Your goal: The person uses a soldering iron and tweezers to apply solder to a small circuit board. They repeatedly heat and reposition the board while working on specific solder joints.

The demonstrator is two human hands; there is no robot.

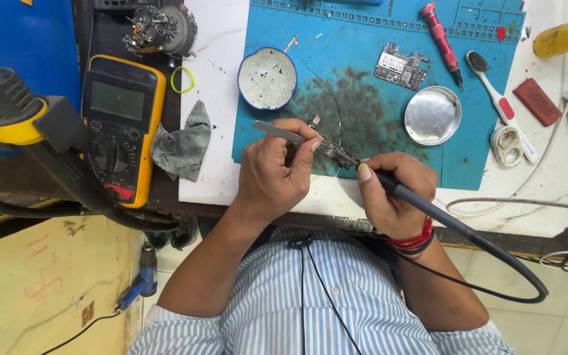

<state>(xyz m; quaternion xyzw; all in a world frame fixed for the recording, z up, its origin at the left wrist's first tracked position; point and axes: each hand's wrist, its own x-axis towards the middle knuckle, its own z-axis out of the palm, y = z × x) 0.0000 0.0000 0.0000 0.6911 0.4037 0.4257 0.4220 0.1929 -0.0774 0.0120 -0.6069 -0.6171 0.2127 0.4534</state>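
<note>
While tweezers pinch (firmly), iron touches board.

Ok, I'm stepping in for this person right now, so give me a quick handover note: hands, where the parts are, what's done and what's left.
Left hand: holds tweezers, tips on the small board.
Right hand: grips the soldering iron, tip at the board's right end.
The board lies at the mat's front edge. A second board, red screwdriver, brush, metal dish and round tin lie further back; multimeter to the left.
Done: board pinned, iron on it.
Left: the joint; whether it is finished cannot be told.
</note>
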